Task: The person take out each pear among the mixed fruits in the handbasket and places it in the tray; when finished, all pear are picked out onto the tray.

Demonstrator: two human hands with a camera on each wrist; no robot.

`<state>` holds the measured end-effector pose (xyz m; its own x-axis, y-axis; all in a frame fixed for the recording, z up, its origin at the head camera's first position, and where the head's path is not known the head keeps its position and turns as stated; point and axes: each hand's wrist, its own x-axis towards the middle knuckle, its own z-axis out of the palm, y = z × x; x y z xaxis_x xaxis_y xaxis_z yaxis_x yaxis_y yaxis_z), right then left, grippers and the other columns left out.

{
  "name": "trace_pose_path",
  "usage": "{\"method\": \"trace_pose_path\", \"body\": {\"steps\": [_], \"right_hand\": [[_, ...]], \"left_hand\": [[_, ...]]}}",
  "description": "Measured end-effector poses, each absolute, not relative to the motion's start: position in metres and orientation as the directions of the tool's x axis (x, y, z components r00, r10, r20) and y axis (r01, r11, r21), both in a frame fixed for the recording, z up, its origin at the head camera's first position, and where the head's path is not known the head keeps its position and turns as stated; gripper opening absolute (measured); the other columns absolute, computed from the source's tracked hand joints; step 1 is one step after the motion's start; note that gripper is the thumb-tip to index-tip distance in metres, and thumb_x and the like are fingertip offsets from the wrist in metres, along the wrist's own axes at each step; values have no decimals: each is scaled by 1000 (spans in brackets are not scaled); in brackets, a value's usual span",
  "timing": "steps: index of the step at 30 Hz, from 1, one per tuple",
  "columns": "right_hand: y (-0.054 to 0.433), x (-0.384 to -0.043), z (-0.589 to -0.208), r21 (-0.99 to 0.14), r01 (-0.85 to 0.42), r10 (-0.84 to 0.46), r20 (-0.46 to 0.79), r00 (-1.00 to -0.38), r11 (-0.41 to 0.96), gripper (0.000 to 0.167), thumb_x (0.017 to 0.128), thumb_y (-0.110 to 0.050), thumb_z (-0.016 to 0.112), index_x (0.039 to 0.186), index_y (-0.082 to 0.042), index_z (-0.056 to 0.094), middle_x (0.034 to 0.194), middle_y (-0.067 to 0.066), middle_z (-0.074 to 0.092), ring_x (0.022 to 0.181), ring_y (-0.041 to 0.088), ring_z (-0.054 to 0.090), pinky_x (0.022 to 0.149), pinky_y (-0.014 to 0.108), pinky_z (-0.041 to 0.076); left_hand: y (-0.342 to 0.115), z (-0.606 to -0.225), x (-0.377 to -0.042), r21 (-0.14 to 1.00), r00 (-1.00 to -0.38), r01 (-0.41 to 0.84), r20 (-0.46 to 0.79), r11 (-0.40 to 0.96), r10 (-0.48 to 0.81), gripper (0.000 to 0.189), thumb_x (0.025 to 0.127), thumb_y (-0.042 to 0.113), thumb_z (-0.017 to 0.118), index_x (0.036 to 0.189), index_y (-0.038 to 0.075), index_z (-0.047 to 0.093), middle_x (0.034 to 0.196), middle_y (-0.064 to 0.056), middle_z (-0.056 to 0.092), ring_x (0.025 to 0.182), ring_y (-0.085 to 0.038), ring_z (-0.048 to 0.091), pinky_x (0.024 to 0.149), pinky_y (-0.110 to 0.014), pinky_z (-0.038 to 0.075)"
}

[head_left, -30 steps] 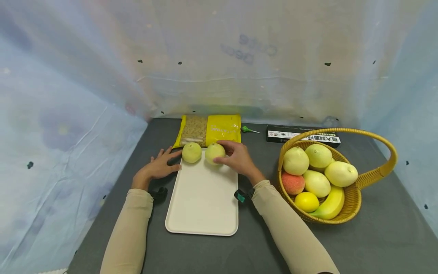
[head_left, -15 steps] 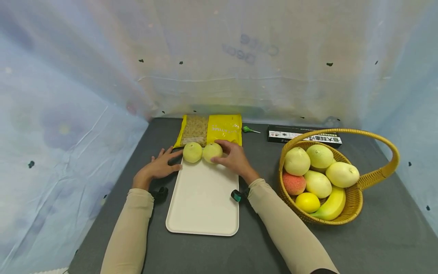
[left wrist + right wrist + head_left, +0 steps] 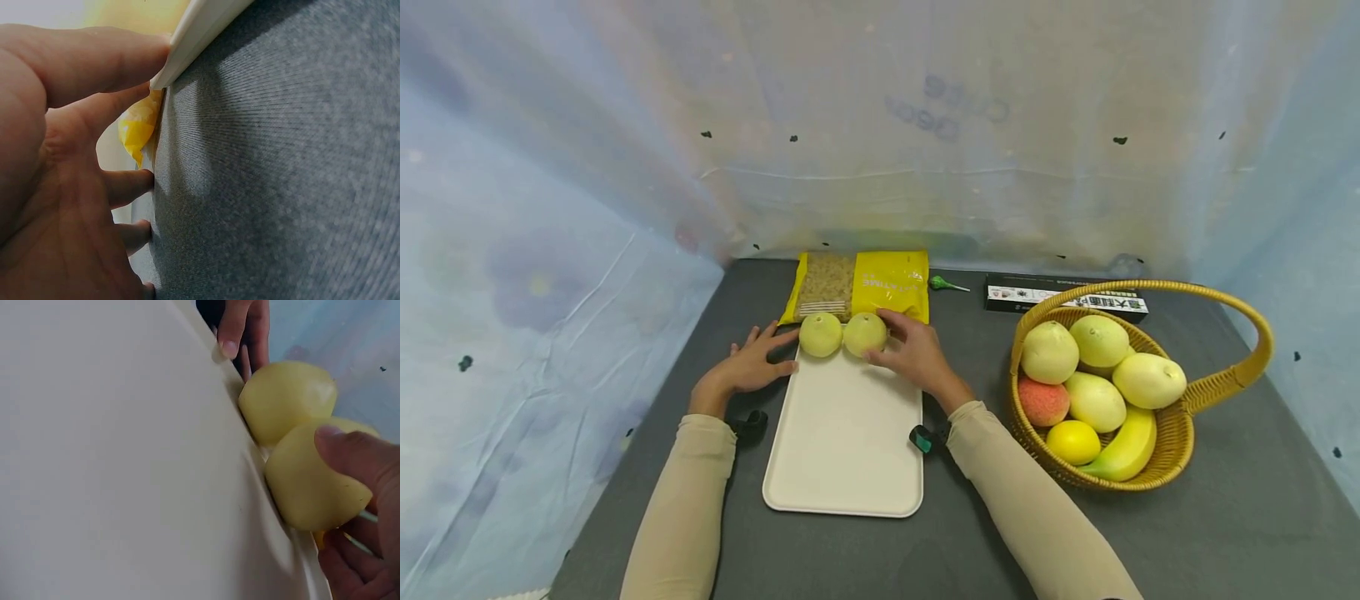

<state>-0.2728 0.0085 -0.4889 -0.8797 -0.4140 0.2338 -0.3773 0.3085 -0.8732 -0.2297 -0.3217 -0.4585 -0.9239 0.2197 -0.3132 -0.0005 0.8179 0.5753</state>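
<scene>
Two pale yellow-green pears sit side by side at the far end of the cream tray. My right hand holds the right pear, the thumb lying on its near side and the fingers behind it. That pear meets the left pear in the right wrist view. At the tray's far left corner my left hand rests with its fingers spread. Its thumb and index fingertip touch the tray's edge, while the other fingertips stand on the dark grey cloth.
Behind the tray lies a yellow pasta bag. A small green item with a pale stick and a black box are farther right. The tall-handled wicker basket holds several pale fruits, a peach, a lemon and a banana.
My right hand has shifted the right pear leftward, closing the gap to the left pear. Since half a second ago the right hand has eased slightly back right. The left hand stays put.
</scene>
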Motion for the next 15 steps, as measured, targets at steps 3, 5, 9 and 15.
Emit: {"method": "trace_pose_path", "body": {"steps": [3,5,9,15], "right_hand": [[14,-264,-487,-847,-393,-394,245,-886,357,79,88,-22,96,158,-10,60,152,13,68,143,30,65,117,40,55],[18,-258,-483,-831,-406,-387,256,-886,380,80,87,-24,97,158,-12,61,153,11,68,143,30,64,117,41,55],[30,-239,-468,-827,-419,-414,255,-874,376,81,87,-27,97,158,-13,61,155,10,66,142,32,65,117,44,55],[61,-207,-439,-830,-447,-487,255,-835,333,76,87,-29,97,154,-13,65,154,7,68,138,41,67,115,58,55]], "left_hand": [[-322,-458,-230,576,-924,2,-311,818,221,76,112,42,64,176,19,30,183,-27,-7,165,-57,-17,122,-85,-15],[-322,-458,-230,574,-925,3,-310,819,221,76,112,42,64,176,19,30,183,-27,-6,165,-57,-17,122,-85,-14],[-322,-458,-230,576,-925,6,-308,818,224,76,112,42,64,176,19,31,183,-28,-7,165,-57,-17,122,-85,-14],[-322,-459,-230,573,-925,11,-306,819,226,75,112,41,64,176,18,30,183,-27,-7,165,-57,-17,122,-85,-15]]}}
